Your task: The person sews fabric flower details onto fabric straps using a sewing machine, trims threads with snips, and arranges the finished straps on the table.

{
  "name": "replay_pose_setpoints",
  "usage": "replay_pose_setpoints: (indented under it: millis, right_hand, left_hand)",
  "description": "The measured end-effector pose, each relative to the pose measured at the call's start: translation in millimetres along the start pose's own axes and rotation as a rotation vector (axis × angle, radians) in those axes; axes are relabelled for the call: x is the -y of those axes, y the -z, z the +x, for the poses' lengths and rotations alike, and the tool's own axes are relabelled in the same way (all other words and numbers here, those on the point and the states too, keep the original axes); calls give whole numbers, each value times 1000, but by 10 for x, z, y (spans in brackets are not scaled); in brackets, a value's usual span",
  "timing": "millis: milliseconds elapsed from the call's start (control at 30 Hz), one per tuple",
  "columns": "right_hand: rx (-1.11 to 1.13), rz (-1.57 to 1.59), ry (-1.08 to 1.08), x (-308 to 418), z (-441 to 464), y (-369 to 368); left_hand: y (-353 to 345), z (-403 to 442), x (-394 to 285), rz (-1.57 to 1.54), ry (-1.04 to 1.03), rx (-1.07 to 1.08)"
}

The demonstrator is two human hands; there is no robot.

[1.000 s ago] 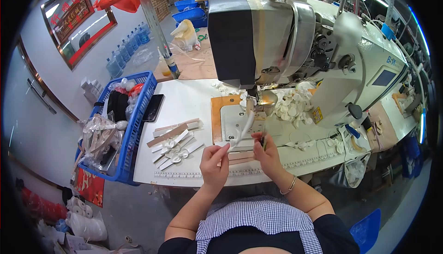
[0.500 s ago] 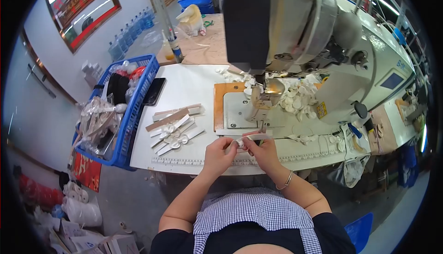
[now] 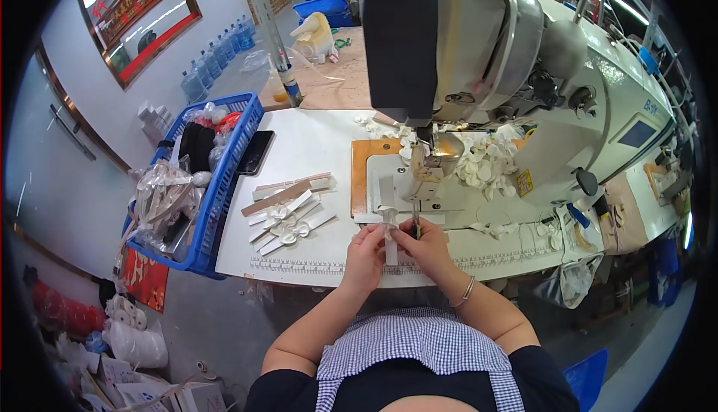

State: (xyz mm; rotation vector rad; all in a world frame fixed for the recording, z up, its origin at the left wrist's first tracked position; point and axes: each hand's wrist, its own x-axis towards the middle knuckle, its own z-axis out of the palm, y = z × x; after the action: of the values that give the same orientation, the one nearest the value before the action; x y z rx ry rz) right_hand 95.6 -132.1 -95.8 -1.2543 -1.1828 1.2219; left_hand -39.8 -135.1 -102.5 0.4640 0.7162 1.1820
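Observation:
In front of the sewing machine [image 3: 479,45], a white strap with a bow [image 3: 391,253] stands lengthwise between my two hands. My left hand [image 3: 365,256] is closed on its left side, near the bow. From the right, my right hand [image 3: 428,251] pinches the same strap. A slim dark tool, which looks like thread snips [image 3: 416,221], sticks up from my right hand; its handles are hidden by the fingers. Left of my hands lies a group of finished-looking bow straps [image 3: 293,231], beside a beige strip [image 3: 277,198].
A blue basket [image 3: 200,251] of bagged pieces stands at the table's left edge, next to a black phone [image 3: 256,152]. White petal-like pieces [image 3: 490,161] are heaped behind the needle area. A printed ruler [image 3: 321,266] runs along the front edge.
The strap has turned from lying crosswise to pointing away from me, with its bow now showing. The snips point more upright. Both hands are slightly lower in view.

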Motion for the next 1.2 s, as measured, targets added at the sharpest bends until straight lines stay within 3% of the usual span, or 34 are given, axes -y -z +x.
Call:
replay_pose_setpoints:
  millis: [167,233,467,533,667,733,767,833,900,933,1000,1067,1133,1200]
  right_hand:
    - [43,157,-57,-30,72,89]
    - [70,240,-225,-10,84,99]
    - [133,238,-190,19,50,83]
    - [-2,-408,135,-14,31,79]
    - [-43,-592,295,75,-30,52]
    - [115,-319,122,99,-42,106]
    - [116,-320,121,41,-28,156]
    - [-20,-151,281,-120,-25,389]
    - [-188,-155,202,-104,-71,740]
    - [-279,-148,110,-96,-97,925]
    - [-457,-104,159,-63,-117,1214]
    - [-588,-160,159,-23,-198,1495]
    - [-536,-616,319,-58,-276,1734]
    - [-477,-817,357,44,-373,1728]
  left_hand:
    - [28,19,9,49,31,29]
    - [15,24,44,167,-66,3]
    - [128,117,28,353,-106,83]
    - [174,125,79,437,-104,86]
    - [110,92,48,353,-88,77]
    - [219,134,4,400,-175,58]
    - [313,130,-81,604,-337,10]
    - [629,175,-332,905,-578,-68]
    - [619,-14,-746,1303,-664,-233]
    - [766,-3,-862,1586,-811,-290]
    - [638,-60,-928,1825,-1178,-630]
    - [566,-2,-802,1730,-1155,-423]
    - [486,43,-568,1598,-1007,-37]
    - [297,114,-166,1598,-940,238]
